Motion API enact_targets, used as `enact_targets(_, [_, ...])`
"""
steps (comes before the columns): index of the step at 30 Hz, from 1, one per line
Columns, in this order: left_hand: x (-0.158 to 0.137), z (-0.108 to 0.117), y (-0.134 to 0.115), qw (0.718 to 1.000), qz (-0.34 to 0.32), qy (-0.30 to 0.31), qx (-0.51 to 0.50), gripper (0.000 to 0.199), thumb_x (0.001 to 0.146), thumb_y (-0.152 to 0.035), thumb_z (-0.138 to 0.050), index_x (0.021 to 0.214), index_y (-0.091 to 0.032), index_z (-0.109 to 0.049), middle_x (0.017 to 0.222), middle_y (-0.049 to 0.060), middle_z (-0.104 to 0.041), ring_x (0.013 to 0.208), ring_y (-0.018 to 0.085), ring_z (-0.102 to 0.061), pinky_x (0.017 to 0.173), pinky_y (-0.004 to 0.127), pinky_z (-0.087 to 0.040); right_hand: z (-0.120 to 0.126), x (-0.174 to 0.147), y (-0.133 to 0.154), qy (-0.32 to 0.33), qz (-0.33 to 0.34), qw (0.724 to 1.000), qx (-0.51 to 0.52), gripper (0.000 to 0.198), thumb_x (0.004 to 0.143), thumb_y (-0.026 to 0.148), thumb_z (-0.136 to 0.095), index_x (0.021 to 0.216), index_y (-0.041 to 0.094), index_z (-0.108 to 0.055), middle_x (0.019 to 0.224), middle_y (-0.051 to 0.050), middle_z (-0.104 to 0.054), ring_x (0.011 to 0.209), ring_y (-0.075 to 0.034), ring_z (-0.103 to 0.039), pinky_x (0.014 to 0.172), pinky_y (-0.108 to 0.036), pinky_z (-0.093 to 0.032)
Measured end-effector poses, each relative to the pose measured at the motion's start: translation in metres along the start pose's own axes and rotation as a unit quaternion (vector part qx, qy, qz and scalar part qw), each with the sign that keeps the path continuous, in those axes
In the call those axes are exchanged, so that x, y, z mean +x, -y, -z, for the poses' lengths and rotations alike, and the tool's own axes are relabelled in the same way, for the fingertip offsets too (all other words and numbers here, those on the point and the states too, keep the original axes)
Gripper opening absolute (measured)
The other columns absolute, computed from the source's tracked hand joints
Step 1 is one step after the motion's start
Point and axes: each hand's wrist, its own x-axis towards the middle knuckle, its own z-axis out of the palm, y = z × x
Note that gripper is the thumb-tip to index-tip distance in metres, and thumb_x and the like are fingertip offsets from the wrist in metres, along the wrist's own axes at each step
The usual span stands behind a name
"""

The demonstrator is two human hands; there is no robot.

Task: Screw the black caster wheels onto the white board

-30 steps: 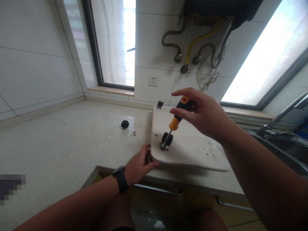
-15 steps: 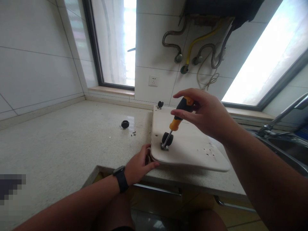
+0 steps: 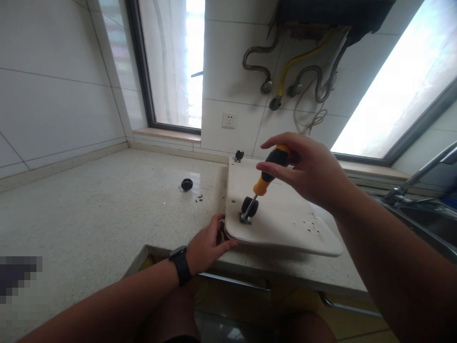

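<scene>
A white board (image 3: 274, 231) with rounded corners lies on the countertop. My left hand (image 3: 205, 245) grips its near left corner, with the thumb on the edge and some fingers hidden underneath. In my right hand (image 3: 312, 171) is a screwdriver (image 3: 262, 186) with a yellow and black handle, held tilted. Its tip meets the metal plate of a black caster (image 3: 253, 206) near that corner. The exact screw under the tip is too small to make out. Another caster (image 3: 239, 155) stands at the board's far left corner. Several holes mark the board's right part.
Left of the board, a loose caster (image 3: 186, 184) and several small screws (image 3: 199, 198) lie on the countertop (image 3: 107, 214). A sink (image 3: 421, 221) with a faucet (image 3: 417, 174) is at the right. Drawer handles (image 3: 235, 282) run below the counter's front edge.
The whole view has shifted slightly. Both hands keep their grips, and the screwdriver tip stays at the same caster plate.
</scene>
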Motion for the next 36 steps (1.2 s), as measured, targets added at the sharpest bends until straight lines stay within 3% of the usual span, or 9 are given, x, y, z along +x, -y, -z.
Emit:
enact_targets(3, [0.0, 0.0, 0.0, 1.0, 0.0, -0.001, -0.003, 0.077, 0.095, -0.053, -0.074, 0.155, -0.018, -0.041, 0.135, 0.018, -0.07, 0.12, 0.036, -0.068, 0.103, 0.05, -0.052, 0.001, -0.002, -0.001, -0.007, -0.002, 1.0, -0.019, 0.038, 0.094, 0.049, -0.067, 0.124, 0.026, -0.075, 0.111, -0.013, -0.074, 0.102, -0.036, -0.071, 0.092, -0.064, -0.059])
enact_targets(7, [0.0, 0.0, 0.002, 1.0, -0.002, 0.001, -0.008, 0.077, 0.096, -0.053, -0.073, 0.156, -0.019, -0.04, 0.135, 0.017, -0.07, 0.12, 0.035, -0.068, 0.103, 0.05, -0.052, 0.007, -0.006, -0.01, 0.084, 0.032, 0.987, 0.13, 0.062, 0.096, 0.031, -0.061, 0.157, 0.037, -0.052, 0.144, -0.008, -0.065, 0.127, -0.033, -0.066, 0.105, -0.058, -0.058])
enact_targets(10, [0.0, -0.001, 0.003, 1.0, -0.003, 0.003, -0.004, 0.077, 0.096, -0.054, -0.072, 0.156, -0.018, -0.04, 0.137, 0.018, -0.069, 0.119, 0.034, -0.068, 0.102, 0.049, -0.053, 0.009, -0.006, -0.013, 0.107, 0.043, 0.981, 0.158, 0.061, 0.098, 0.035, -0.066, 0.157, 0.036, -0.052, 0.133, -0.007, -0.07, 0.123, -0.029, -0.069, 0.105, -0.052, -0.06])
enact_targets(16, [0.0, 0.0, 0.001, 1.0, -0.007, 0.002, 0.006, 0.077, 0.096, -0.056, -0.072, 0.155, -0.017, -0.041, 0.136, 0.018, -0.07, 0.119, 0.034, -0.068, 0.102, 0.048, -0.053, 0.002, -0.002, -0.005, 0.003, 0.009, 1.0, -0.024, 0.047, 0.088, 0.057, -0.076, 0.121, 0.023, -0.077, 0.1, -0.011, -0.075, 0.09, -0.032, -0.074, 0.085, -0.059, -0.064])
enact_targets(19, [0.0, 0.0, 0.002, 1.0, -0.004, 0.001, 0.008, 0.078, 0.096, -0.056, -0.072, 0.155, -0.017, -0.04, 0.135, 0.018, -0.07, 0.117, 0.034, -0.068, 0.101, 0.048, -0.053, 0.002, -0.003, -0.005, 0.0, 0.011, 0.999, -0.032, 0.046, 0.094, 0.049, -0.068, 0.132, 0.024, -0.074, 0.115, -0.015, -0.074, 0.105, -0.038, -0.072, 0.091, -0.063, -0.062])
enact_targets(23, [0.0, 0.0, 0.004, 1.0, -0.005, 0.004, 0.0, 0.078, 0.097, -0.055, -0.071, 0.157, -0.018, -0.038, 0.134, 0.017, -0.07, 0.117, 0.034, -0.068, 0.1, 0.048, -0.053, 0.008, -0.006, -0.011, 0.084, 0.051, 0.989, 0.115, 0.065, 0.095, 0.031, -0.063, 0.158, 0.038, -0.052, 0.152, -0.009, -0.06, 0.133, -0.036, -0.063, 0.106, -0.058, -0.058])
enact_targets(27, [0.001, -0.001, 0.004, 1.0, -0.01, 0.001, -0.003, 0.077, 0.096, -0.054, -0.072, 0.156, -0.018, -0.039, 0.131, 0.016, -0.071, 0.116, 0.034, -0.069, 0.099, 0.047, -0.054, 0.009, -0.005, -0.014, 0.085, 0.051, 0.988, 0.115, 0.056, 0.096, 0.04, -0.07, 0.151, 0.033, -0.06, 0.129, -0.01, -0.072, 0.116, -0.031, -0.072, 0.101, -0.053, -0.062])
enact_targets(31, [0.0, 0.0, 0.004, 1.0, -0.007, 0.001, 0.005, 0.075, 0.096, -0.054, -0.073, 0.154, -0.018, -0.042, 0.129, 0.015, -0.072, 0.114, 0.033, -0.07, 0.099, 0.046, -0.054, 0.004, -0.002, -0.008, 0.013, 0.024, 0.999, -0.019, 0.051, 0.087, 0.059, -0.078, 0.124, 0.024, -0.076, 0.1, -0.01, -0.075, 0.089, -0.032, -0.073, 0.085, -0.058, -0.063])
enact_targets(36, [0.0, 0.0, 0.004, 1.0, -0.004, 0.002, 0.01, 0.077, 0.096, -0.055, -0.072, 0.155, -0.018, -0.04, 0.133, 0.017, -0.071, 0.114, 0.034, -0.07, 0.099, 0.048, -0.054, 0.004, -0.004, -0.004, 0.026, 0.017, 0.999, -0.018, 0.056, 0.095, 0.05, -0.065, 0.145, 0.025, -0.066, 0.127, -0.015, -0.07, 0.108, -0.036, -0.071, 0.094, -0.062, -0.061])
